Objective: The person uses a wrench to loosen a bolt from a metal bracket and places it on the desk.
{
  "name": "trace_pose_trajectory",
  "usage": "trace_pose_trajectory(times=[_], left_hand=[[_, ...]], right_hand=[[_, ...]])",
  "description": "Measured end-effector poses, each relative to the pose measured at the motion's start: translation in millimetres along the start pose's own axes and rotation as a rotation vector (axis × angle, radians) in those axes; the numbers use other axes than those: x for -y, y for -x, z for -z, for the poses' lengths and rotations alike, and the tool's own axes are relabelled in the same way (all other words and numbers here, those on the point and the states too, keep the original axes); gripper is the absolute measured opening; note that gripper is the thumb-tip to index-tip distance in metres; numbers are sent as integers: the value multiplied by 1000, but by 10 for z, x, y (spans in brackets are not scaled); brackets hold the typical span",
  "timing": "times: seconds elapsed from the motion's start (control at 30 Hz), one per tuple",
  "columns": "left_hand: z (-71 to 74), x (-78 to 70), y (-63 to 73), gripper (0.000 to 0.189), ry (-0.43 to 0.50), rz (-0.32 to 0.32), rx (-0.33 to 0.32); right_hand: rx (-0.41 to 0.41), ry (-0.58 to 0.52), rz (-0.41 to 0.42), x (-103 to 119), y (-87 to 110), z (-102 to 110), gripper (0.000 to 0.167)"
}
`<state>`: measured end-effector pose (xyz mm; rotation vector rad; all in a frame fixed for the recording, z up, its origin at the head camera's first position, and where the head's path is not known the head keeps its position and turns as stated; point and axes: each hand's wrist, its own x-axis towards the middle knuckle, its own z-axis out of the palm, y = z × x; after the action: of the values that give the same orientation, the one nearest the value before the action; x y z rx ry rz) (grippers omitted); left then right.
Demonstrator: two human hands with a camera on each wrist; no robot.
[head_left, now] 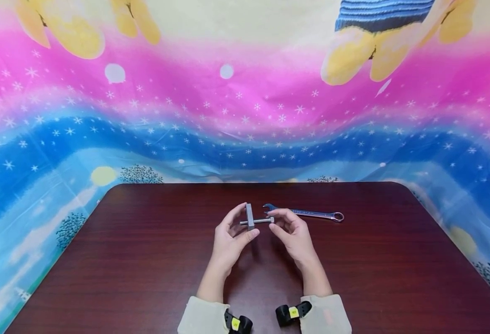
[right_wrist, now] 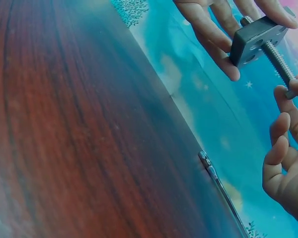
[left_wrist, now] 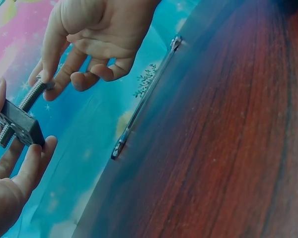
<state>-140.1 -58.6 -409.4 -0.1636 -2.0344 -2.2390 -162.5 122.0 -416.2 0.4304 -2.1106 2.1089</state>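
The metal block (head_left: 250,216) is just below the centre of the head view, held up over the dark wood-grain table (head_left: 124,260), with the threaded bolt (head_left: 263,221) running through it. A short tip shows left of the block; a longer threaded length and the head lie to the right.

Block and bolt look like bare metal, so they should be stiff, fairly heavy for their size and hard to damage. The block's smooth faces may be a little slippery, while the thread should give some bite. The block is best taken by its opposite ends, clear of the bolt and of the holes seen at the upper right of the right wrist view; the bolt is best turned by its head.

The left hand (head_left: 229,243) grips the block, thumb at its lower end and fingertips at its upper end, the palm arched well away. The right hand (head_left: 293,234) pinches the bolt head between thumb and forefinger; in the right wrist view its other fingers curl loosely and hold nothing. Both forearms rise from the bottom edge of the head view and lean inward, hands facing each other. The combination wrench (head_left: 316,214) lies on the table beyond the right hand, right of centre, held by neither hand.
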Motion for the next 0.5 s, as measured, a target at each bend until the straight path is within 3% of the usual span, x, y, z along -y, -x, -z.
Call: trace_pose_trajectory(times=[0.3, 0.5], left_hand=[[-14, -5, 2, 65, 3, 13, 22], [-18, -8, 6, 66, 3, 17, 22]], right_hand=[[-74, -13, -95, 17, -19, -19, 23], [-87, -14, -83, 28, -12, -17, 22]])
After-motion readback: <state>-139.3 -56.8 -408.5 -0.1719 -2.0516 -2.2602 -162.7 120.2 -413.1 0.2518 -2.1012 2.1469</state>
